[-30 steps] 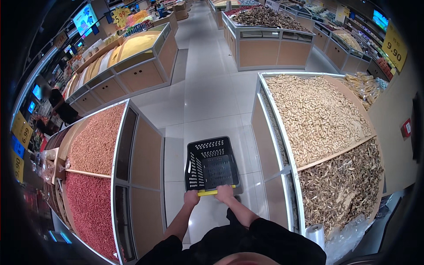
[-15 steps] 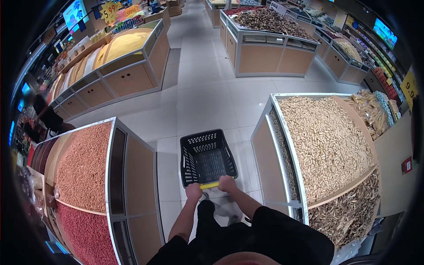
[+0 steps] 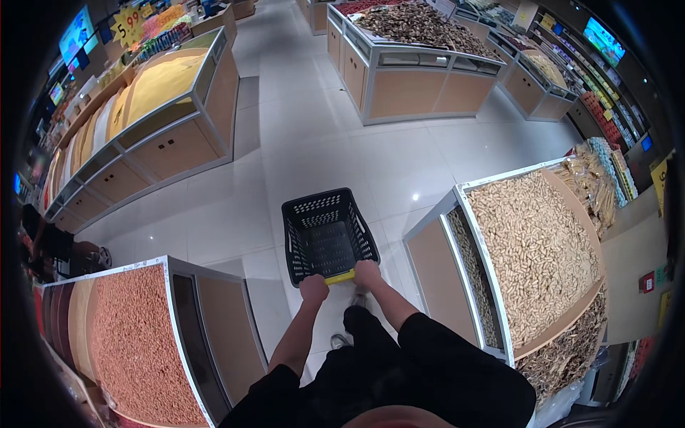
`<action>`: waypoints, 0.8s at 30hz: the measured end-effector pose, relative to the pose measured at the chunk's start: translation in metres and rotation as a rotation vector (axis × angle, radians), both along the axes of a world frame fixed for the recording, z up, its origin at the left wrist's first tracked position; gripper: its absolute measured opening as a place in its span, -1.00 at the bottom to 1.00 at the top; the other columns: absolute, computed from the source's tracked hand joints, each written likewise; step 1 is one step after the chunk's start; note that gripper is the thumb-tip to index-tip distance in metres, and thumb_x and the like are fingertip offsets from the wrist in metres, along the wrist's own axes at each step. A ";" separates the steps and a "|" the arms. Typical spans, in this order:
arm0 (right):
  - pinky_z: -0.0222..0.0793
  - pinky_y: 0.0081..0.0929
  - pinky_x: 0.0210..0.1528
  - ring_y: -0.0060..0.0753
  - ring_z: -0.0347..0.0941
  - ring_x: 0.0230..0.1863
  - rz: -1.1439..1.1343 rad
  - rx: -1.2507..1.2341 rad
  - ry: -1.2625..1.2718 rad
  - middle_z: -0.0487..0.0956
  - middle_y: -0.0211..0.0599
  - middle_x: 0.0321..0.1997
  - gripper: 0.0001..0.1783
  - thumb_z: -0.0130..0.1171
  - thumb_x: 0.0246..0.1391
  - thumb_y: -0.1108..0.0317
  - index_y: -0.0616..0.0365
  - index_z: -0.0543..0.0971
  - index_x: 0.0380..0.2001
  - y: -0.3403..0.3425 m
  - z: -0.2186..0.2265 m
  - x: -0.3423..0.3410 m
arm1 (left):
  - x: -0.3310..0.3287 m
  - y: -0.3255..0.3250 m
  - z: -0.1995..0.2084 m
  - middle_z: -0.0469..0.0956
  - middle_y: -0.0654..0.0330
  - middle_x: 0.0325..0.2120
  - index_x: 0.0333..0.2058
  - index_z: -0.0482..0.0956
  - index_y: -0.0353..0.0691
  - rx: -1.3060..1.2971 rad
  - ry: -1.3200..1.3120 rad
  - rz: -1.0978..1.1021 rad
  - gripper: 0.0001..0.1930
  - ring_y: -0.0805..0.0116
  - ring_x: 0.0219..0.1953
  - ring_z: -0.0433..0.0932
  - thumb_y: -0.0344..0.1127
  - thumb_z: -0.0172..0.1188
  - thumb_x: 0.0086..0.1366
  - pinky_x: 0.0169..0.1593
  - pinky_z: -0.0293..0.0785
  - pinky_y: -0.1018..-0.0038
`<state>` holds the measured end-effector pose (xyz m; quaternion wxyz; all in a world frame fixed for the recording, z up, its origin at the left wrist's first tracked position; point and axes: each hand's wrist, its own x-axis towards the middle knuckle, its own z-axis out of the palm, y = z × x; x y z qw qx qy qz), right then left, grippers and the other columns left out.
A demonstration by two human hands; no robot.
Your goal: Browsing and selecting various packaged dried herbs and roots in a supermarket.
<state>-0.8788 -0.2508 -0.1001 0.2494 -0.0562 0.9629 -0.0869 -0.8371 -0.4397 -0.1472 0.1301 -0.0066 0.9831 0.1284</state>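
A black plastic shopping basket (image 3: 330, 247) with perforated walls sits low in front of me, and nothing shows inside it. Its yellow handle bar (image 3: 340, 277) crosses the side nearest me. My left hand (image 3: 314, 288) is closed around the bar's left end. On the right end, my right hand (image 3: 367, 274) is closed in the same way. Both forearms reach forward from black sleeves. Whether wheels carry the basket is hidden.
Pinkish nuts fill a bin (image 3: 135, 342) at left; unshelled peanuts (image 3: 535, 250) fill one at right. Ahead stand a counter of yellow grain (image 3: 160, 85) and another of dark dried goods (image 3: 428, 30). A person (image 3: 53, 239) is at far left. Pale tiled floor (image 3: 307, 143) runs between.
I have moved forward with the basket, past the nearest corners of the side bins. The view has swung slightly right. Both hands stay on the handle.
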 end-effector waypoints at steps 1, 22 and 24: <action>0.46 -0.24 -0.07 -0.11 0.53 -0.10 0.018 0.000 -0.004 0.62 -0.08 -0.26 -0.76 0.19 -0.19 0.31 0.14 0.64 -0.38 -0.001 -0.005 -0.023 | -0.023 -0.004 0.003 0.62 0.08 -0.50 -0.47 0.64 -0.13 0.004 0.021 -0.001 -0.89 0.11 -0.37 0.62 -0.33 0.17 0.00 -0.23 0.49 0.20; 0.48 -0.26 -0.10 -0.16 0.56 -0.13 -0.075 -0.067 0.037 0.64 -0.14 -0.31 -0.79 0.16 -0.17 0.34 0.11 0.66 -0.40 -0.082 0.005 -0.521 | -0.540 -0.087 0.021 0.62 -0.02 -0.40 -0.35 0.64 -0.25 -0.025 -0.205 -0.077 -0.72 0.04 -0.26 0.62 -0.20 0.20 0.00 -0.13 0.53 0.23; 0.48 -0.26 -0.10 -0.16 0.55 -0.12 -0.114 -0.066 0.031 0.64 -0.15 -0.31 -0.79 0.16 -0.17 0.33 0.11 0.66 -0.39 -0.094 0.003 -0.571 | -0.590 -0.100 0.021 0.62 -0.02 -0.40 -0.36 0.64 -0.26 -0.010 -0.168 -0.088 -0.72 0.04 -0.27 0.62 -0.19 0.20 0.00 -0.14 0.53 0.23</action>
